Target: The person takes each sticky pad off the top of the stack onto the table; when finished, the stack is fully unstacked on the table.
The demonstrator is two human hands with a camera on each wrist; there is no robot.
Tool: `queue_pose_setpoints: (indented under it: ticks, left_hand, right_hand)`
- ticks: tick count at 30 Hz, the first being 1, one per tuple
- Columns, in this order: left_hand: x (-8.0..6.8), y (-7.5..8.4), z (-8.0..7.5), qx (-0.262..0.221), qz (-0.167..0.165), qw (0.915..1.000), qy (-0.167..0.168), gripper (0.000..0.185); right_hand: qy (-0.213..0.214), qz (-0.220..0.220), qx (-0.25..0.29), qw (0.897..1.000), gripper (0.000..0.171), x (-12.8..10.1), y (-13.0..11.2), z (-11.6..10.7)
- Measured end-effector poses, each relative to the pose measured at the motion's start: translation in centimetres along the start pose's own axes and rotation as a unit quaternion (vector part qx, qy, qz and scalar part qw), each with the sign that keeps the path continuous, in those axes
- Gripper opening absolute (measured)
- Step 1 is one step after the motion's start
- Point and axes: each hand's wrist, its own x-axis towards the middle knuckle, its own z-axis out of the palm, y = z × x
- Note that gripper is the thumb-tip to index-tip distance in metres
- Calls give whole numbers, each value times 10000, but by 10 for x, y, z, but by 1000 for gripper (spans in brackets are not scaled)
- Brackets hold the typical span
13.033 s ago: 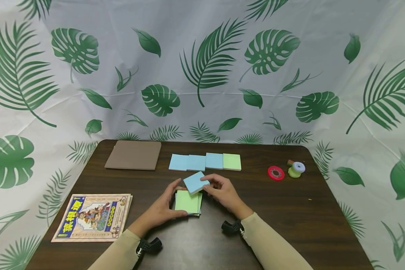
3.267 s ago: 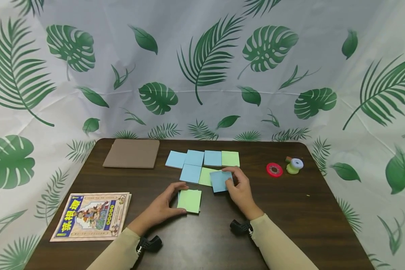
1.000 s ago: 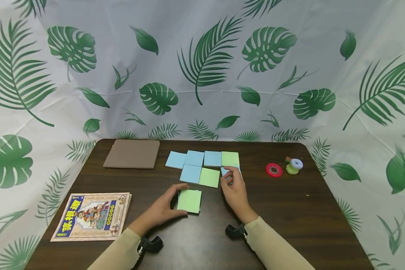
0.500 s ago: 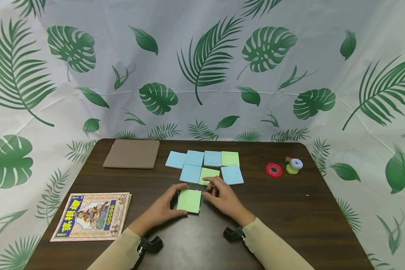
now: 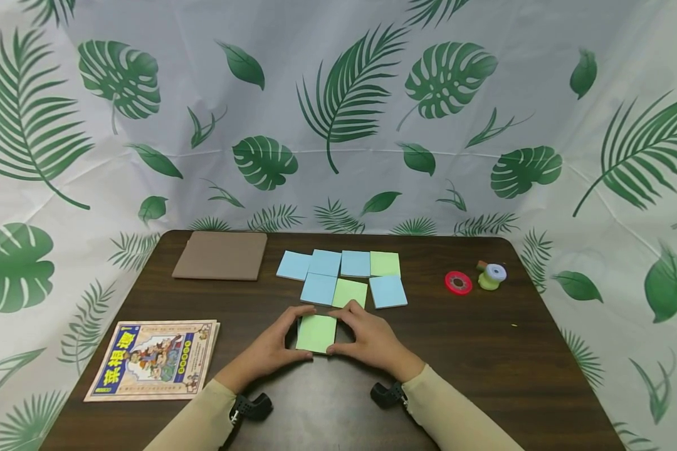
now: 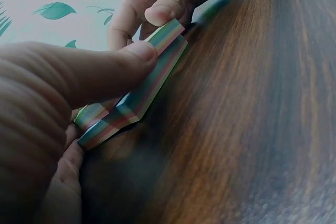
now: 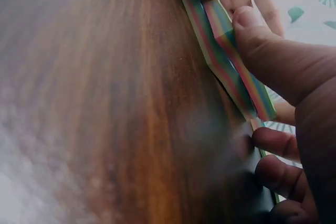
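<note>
Near the table's middle lies a small stack of sticky note pads with a green pad (image 5: 316,334) on top. My left hand (image 5: 267,347) holds the stack from the left, thumb at the near edge. My right hand (image 5: 375,341) pinches the green pad at its right side, between thumb and fingers. Both wrist views show striped edges: an upper pad (image 7: 244,72) sits unevenly over a lower pad (image 6: 160,74). Beyond the hands, blue pads (image 5: 318,289) and green pads (image 5: 385,264) lie in two rows; the front row's right-hand blue pad (image 5: 388,292) stands slightly apart.
A brown flat board (image 5: 220,255) lies at the back left, with comic-style booklets (image 5: 152,360) nearer on the left. On the right are a red round disc (image 5: 458,283) and small spools (image 5: 492,277). A leaf-print curtain (image 5: 338,125) hangs behind the table.
A front row of blue, green and blue pads has been laid below the back row. Just now my right hand has left the last blue pad, moved left and taken hold of the green pad.
</note>
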Motion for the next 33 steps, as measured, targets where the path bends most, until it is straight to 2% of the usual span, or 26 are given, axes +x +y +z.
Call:
queue_pose_setpoints:
  ticks: [9,16,25,33]
  left_hand:
    - [0,2,-2,-20,-43,10000,-68,93]
    - [1,4,-3,70,8,9999,-93,94]
    - [2,6,-3,95,36,9999,-73,97]
    - [0,6,-2,-9,72,9999,-126,94]
  right_hand:
    - [-12,-17,206,9998,77,2,3,-1]
    - [7,-15,905,9959,70,2,10,-2]
    - [-284,282,1954,9799,67,-2,20,-6]
    - [-206,189,2630,9644,66,-9,27,-4]
